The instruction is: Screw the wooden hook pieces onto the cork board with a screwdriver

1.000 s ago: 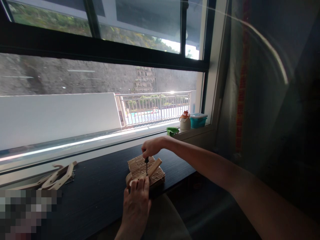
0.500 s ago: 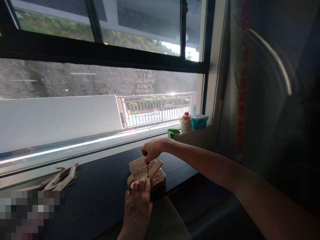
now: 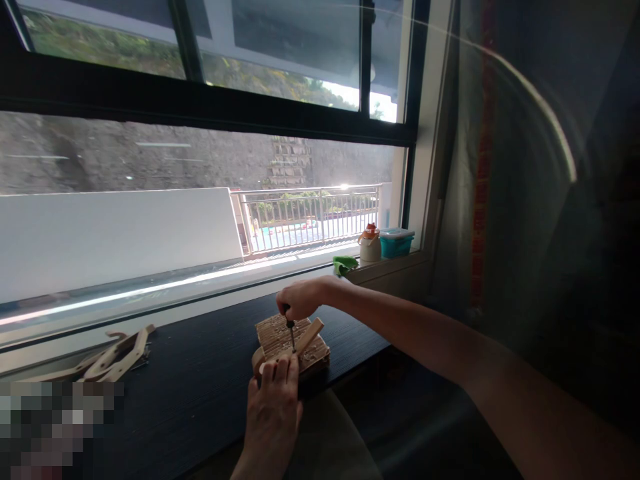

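Observation:
My right hand (image 3: 303,298) is closed around the dark handle of a screwdriver (image 3: 293,337), its thin metal shaft pointing down. The tip meets a light wooden piece just beyond the fingertips of my left hand (image 3: 274,403). Those fingers press down on the wooden piece and partly hide it. Underneath lies a ridged, layered brown block (image 3: 273,331) with small chips scattered over it. A narrow wooden strip (image 3: 311,335) slants up to the right across the block. A rounded wooden part (image 3: 257,361) shows at the block's left side.
The block rests on a dark tabletop (image 3: 200,373) below a window. Several wooden pieces (image 3: 117,357) lie at the left. A green cloth (image 3: 345,265), a bottle with an orange cap (image 3: 369,245) and a teal box (image 3: 397,244) stand along the sill at the right.
The screwdriver's handle leans slightly farther left, with my right hand shifted the same way. The left hand still presses in the same place. The whole view has moved a little.

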A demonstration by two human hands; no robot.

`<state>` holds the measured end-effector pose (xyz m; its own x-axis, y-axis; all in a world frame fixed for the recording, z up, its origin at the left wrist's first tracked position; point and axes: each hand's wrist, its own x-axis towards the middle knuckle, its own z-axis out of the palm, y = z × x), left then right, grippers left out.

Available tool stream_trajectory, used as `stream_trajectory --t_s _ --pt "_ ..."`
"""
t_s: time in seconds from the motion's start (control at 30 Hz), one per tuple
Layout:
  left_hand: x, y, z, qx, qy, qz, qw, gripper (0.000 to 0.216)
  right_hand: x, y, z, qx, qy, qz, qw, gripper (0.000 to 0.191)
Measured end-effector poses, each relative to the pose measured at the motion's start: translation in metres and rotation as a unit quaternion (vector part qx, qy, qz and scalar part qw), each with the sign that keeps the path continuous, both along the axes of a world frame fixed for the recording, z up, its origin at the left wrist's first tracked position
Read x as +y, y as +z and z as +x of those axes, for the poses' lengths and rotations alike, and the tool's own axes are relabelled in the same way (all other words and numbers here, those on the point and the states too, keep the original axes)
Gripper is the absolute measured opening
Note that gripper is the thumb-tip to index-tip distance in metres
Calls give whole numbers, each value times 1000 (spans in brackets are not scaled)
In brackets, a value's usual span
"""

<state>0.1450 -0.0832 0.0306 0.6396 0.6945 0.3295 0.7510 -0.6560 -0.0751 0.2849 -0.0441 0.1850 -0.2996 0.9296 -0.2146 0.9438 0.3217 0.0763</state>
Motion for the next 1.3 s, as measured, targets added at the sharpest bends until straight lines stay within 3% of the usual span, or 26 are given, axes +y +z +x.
stream_trajectory --t_s 0.2,0.57,1.07,1.3 --pt "1 0 0 3 2 -12 1000 57 4 -6 -2 -2 -21 15 1000 39" --pt "2 -2 -1 1 2 -17 1000 58 -4 15 -5 -14 13 -2 1000 31" --pt "3 -3 1 -5 -1 -7 1000 56 5 1 4 11 -9 10 1000 32" --pt "2 -2 0 -5 -5 1 1000 56 2 14 1 26 12 -36 999 31"
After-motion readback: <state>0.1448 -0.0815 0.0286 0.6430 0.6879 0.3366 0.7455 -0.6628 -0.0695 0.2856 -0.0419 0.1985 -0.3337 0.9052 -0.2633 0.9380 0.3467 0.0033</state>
